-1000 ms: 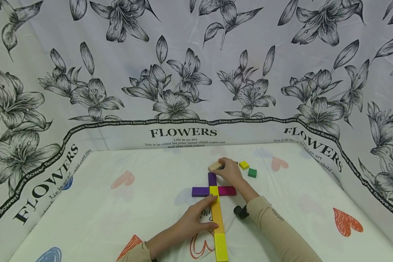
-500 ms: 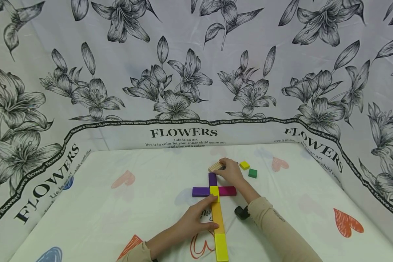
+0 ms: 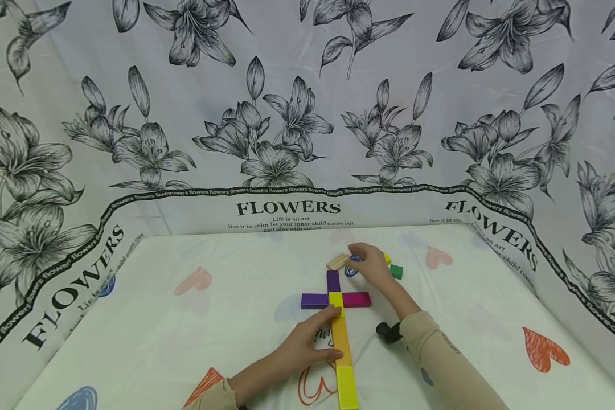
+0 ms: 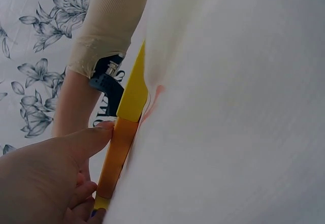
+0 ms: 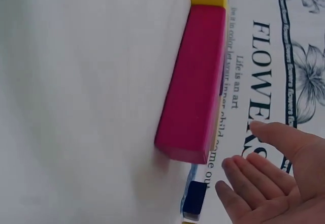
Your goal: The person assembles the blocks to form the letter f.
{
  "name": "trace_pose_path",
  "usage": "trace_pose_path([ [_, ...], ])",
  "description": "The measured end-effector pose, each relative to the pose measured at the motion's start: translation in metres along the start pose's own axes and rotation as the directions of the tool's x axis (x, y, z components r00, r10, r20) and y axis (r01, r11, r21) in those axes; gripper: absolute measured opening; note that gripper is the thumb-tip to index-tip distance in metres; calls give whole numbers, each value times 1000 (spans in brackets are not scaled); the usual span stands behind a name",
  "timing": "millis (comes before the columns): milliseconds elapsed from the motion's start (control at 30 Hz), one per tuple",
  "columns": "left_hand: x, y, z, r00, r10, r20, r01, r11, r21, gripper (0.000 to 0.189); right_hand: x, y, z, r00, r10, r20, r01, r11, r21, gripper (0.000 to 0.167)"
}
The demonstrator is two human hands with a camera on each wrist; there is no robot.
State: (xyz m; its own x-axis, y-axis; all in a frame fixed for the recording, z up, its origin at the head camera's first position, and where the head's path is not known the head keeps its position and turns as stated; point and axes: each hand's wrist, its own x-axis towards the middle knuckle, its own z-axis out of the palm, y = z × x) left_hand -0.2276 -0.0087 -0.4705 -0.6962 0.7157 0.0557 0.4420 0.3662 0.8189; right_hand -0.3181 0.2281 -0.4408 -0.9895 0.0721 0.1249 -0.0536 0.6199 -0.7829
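Right hand [image 3: 372,266] has slid back from the wooden block [image 3: 337,262] since half a second ago, thumb well apart from loosely bent fingers, holding nothing. Left hand [image 3: 298,344] stays put, spread wide: thumb touching the orange block [image 3: 340,336], a fingertip at the yellow crossing block [image 3: 335,298]. So yeah, the wooden block looks let go, lying angled just beyond the far purple block [image 3: 333,281]. Little green block [image 3: 397,271] sits near the right hand.

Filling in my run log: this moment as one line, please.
left hand: touching orange block | right hand: holding nothing, beside wooden piece
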Motion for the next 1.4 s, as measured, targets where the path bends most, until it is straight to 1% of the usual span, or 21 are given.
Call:
trace_pose_path([
  [100,0,0,0,1000,1,0,-1,1000,0,78,0,2,-5,999,-31,-23,31,1000,1,47],
  [200,0,-1,0,1000,0,1,0,1000,-3,78,0,2,-8,999,-23,-45,23,1000,-6,47],
  [400,0,0,0,1000,-10,4,10,1000,-9,78,-1,5,-11,998,9,-55,-10,999,-35,49],
  [700,1,2,1,1000,-24,5,24,1000,-10,78,2,23,-15,997,1,-78,-8,996,-92,51],
  [900,1,3,0,999,-45,10,45,999,-20,78,2,28,-21,996,21,-84,-29,995,-96,48],
  [1100,0,3,0,999,-41,8,41,999,-16,78,4,31,-24,995,38,-87,-45,995,-88,45],
  [1233,1,2,1,999,-44,8,45,999,-13,78,4,31,-24,995,40,-89,-49,994,-99,42],
  [1400,1,2,1,999,-43,6,43,999,-16,78,6,31,-25,995,18,-96,-29,993,-114,38],
])
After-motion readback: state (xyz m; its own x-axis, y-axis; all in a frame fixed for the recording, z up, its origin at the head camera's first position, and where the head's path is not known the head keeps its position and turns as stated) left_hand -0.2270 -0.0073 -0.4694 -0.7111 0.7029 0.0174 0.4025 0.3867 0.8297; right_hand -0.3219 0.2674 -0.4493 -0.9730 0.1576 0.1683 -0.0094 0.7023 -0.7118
